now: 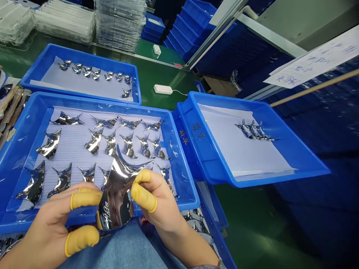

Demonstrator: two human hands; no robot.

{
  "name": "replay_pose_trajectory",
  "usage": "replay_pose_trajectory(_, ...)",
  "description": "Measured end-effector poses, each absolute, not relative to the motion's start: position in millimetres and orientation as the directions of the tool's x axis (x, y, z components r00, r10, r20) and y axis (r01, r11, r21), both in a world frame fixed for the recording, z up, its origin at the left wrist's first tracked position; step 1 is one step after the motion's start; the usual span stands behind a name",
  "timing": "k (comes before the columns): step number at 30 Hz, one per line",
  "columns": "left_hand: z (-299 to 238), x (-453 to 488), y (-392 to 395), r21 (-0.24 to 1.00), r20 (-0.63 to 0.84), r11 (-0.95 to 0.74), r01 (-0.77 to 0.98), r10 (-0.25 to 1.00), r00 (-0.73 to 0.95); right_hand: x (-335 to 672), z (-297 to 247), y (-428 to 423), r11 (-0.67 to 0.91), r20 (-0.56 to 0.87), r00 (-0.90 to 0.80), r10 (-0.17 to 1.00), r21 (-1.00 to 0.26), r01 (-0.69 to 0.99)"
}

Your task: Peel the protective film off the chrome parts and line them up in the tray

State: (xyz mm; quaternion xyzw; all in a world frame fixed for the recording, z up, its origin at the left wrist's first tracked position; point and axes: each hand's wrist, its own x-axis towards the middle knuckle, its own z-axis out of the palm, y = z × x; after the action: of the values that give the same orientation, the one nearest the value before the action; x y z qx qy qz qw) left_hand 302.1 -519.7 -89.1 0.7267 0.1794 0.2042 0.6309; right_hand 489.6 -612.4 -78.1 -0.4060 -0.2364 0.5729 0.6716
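Note:
Both hands pinch one shiny, mirror-like metal piece (pixel 117 190) with pointed corners, held just above my lap. My left hand (pixel 60 220) grips its left edge with yellow finger cots on thumb and fingers. My right hand (pixel 157 203) grips its right edge, also in yellow cots. Right behind the piece lies a blue tray (pixel 179 164) lined with white paper and holding several similar chrome pieces in rows.
A tilted blue tray (pixel 280 164) at the right holds a small cluster of chrome pieces (pixel 255 130). Another blue tray (pixel 36 67) stands behind with a row of pieces. Stacked clear plastic trays (pixel 120 22) and blue bins (pixel 190 26) sit at the back. A white device (pixel 162 89) lies on the green table.

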Motion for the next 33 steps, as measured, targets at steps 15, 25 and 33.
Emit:
replay_pose_trajectory(15,-72.2,324.1,-520.3,0.774,-0.301,0.630,-0.061,0.452,0.839,482.5,-86.7,-612.6,-0.167,-0.236,0.012,0.972,-0.722,-0.671)
replay_pose_trajectory(25,-69.5,314.4,-519.8,0.929,-0.240,0.370,0.033,0.530,0.813,480.9,-80.7,-613.8,-0.116,-0.192,0.049,0.980,-0.756,-0.644)
replay_pose_trajectory(33,-67.5,312.1,-516.2,0.989,-0.121,0.140,0.044,0.608,0.785,480.1,-69.8,-622.4,-0.088,-0.149,0.181,0.972,-0.947,-0.309)
